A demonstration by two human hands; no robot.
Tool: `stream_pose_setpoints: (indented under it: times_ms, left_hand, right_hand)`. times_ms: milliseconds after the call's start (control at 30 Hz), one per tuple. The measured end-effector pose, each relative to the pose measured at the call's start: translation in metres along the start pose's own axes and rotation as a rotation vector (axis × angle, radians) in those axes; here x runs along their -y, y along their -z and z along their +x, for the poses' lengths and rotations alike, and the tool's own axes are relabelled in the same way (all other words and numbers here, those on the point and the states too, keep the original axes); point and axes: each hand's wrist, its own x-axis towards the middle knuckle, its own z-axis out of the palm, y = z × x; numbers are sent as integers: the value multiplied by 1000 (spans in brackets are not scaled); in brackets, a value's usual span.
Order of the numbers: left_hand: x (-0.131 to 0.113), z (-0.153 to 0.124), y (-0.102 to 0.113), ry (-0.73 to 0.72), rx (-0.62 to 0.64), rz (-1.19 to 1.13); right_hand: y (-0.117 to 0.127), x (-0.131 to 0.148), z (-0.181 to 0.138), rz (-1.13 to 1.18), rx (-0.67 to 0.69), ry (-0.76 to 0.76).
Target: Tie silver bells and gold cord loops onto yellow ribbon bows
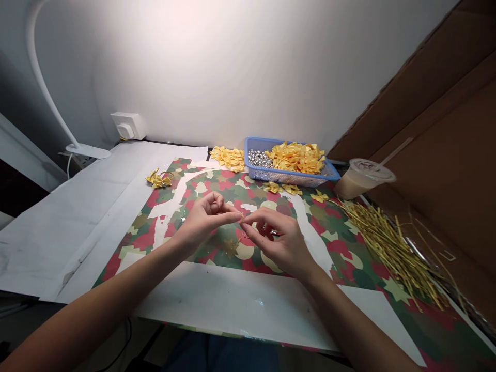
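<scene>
My left hand (205,214) and my right hand (281,235) meet above the middle of the table, thumb and forefinger of each pinched together. A tiny yellowish bit (242,215) shows between the fingertips, too small to name. Just below them is a thin reddish strand (242,237). Something small and shiny (275,233) shows among the curled fingers of my right hand; I cannot tell what it is. Beyond the hands, several yellow ribbon flowers (273,187) lie in front of a blue basket (251,173), which holds yellow petal pieces (296,156) and small silver bells or beads (260,158).
More yellow pieces (228,157) lie left of the basket. A gold flower bundle (158,179) sits at left. Golden stems (391,248) and a lidded drink cup (362,178) stand at right, beside cardboard (445,119). A white lamp (88,151) is at far left.
</scene>
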Motion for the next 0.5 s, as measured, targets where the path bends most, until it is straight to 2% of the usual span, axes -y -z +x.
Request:
stream_pose_setpoints:
  times_ms: [267, 500]
  left_hand:
    - [0, 0, 2, -19, -13, 86]
    - [0, 1, 2, -45, 43, 66]
  right_hand:
    - [4, 5, 2, 78, -50, -104]
    - [5, 7, 3, 193, -6, -191]
